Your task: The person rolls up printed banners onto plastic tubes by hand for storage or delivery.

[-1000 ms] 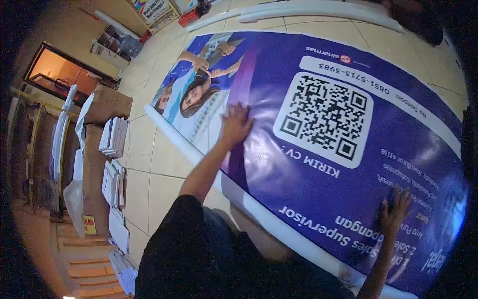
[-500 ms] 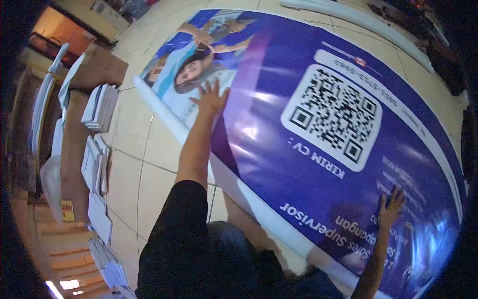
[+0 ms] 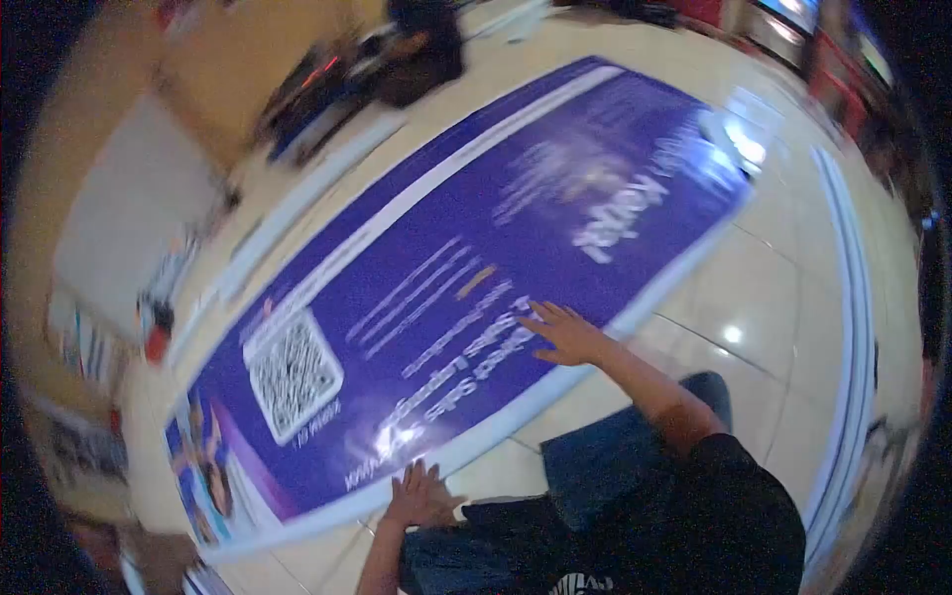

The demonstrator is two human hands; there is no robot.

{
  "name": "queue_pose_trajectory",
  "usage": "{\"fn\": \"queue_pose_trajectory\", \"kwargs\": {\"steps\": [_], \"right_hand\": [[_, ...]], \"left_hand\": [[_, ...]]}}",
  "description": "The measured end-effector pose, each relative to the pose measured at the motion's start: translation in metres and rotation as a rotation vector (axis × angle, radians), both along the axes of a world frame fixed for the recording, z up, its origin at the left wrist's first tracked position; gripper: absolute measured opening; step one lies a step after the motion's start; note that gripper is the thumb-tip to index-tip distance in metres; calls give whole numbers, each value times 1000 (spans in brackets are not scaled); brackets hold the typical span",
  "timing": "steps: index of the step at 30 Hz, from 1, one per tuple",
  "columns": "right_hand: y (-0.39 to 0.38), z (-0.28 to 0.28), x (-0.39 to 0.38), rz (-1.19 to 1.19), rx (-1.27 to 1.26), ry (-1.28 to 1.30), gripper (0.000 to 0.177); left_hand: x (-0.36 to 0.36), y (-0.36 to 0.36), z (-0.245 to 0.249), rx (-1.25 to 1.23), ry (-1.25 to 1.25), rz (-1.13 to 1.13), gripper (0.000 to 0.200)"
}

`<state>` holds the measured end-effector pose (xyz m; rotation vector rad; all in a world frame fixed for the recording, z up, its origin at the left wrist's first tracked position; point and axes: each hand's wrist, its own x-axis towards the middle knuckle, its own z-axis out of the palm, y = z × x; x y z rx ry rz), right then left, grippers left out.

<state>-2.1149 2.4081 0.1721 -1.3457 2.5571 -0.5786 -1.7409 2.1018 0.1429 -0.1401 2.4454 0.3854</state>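
A long purple printed banner (image 3: 535,248) lies flat on the tiled floor, with white lettering, a QR code (image 3: 295,377) and a photo print at its left end. My left hand (image 3: 421,496) is at the near white edge of the banner, fingers spread, apparently touching it. Farther along to the right, my right hand (image 3: 560,332) rests palm down over the lettering with its fingers stretched out. Neither hand holds anything. Motion smears part of the print.
Long white rolls or tubes (image 3: 307,193) lie beyond the banner's far edge. Long pale strips (image 3: 853,347) run along the floor at the right. A dark bulky object (image 3: 421,50) stands at the back, and a pale panel (image 3: 134,218) leans at the left.
The view has swung to the right, showing the banner's other end. My left hand has left the photo print for the near edge; my right hand is now farther along the lettering.
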Motion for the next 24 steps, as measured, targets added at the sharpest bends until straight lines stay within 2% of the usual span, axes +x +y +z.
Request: {"fn": "queue_pose_trajectory", "kwargs": {"steps": [1,2,3,4,5,6,7,8,9,10,11,12,13,14,15,16,17,18,20,22,24], "right_hand": [[86,19,-4,-41,-8,21,72],[119,32,38,-188,-126,-10,69],[195,32,49,-318,-253,-44,67],[274,46,72,-547,-351,-67,62],[353,22,93,-763,-395,-12,57],[436,-23,120,-931,-419,134,54],[499,-48,166,-1149,-261,259,49],[551,-77,213,-1408,99,89,55],[575,-92,277,-1566,207,-67,61],[577,-68,321,-1659,334,-324,66],[570,-54,351,-1703,405,-411,66],[558,-75,370,-1758,434,-322,66],[548,-95,386,-1806,467,-237,67],[548,-105,382,-1798,467,-244,67],[545,-114,379,-1853,437,-173,68],[540,-120,381,-1901,414,-109,69],[540,-121,379,-1887,435,-130,69],[543,-119,376,-1885,419,-125,69],[542,-119,378,-1881,426,-103,70],[539,-126,373,-1891,441,-53,69],[542,-122,376,-1848,497,-26,67]], "left_hand": [[-16,25,-9,-93,22,-5,92],[23,-26,-35,-30,84,31,93],[28,-43,-55,32,135,80,93],[22,-36,-50,-80,158,121,83],[8,-33,-43,-194,196,161,73],[-13,-34,-42,-428,183,11,73],[-41,-12,-20,-662,166,-137,73],[-81,5,2,-430,-67,-5,78],[-129,31,26,-359,-104,-9,78],[-178,60,53,-287,-143,-10,79],[-224,105,71,-220,-67,40,73],[-277,156,94,-148,10,94,68],[-327,188,100,-264,251,-218,67],[-358,280,154,-216,316,-185,62],[-407,308,147,-130,420,-319,58],[-440,353,156,-151,546,-432,52],[-470,418,187,-67,402,-463,47],[-496,461,193,39,462,-445,43],[-587,512,191,136,424,-691,50],[-630,571,220,220,357,-441,52],[-668,588,232,293,438,-410,51]]}}
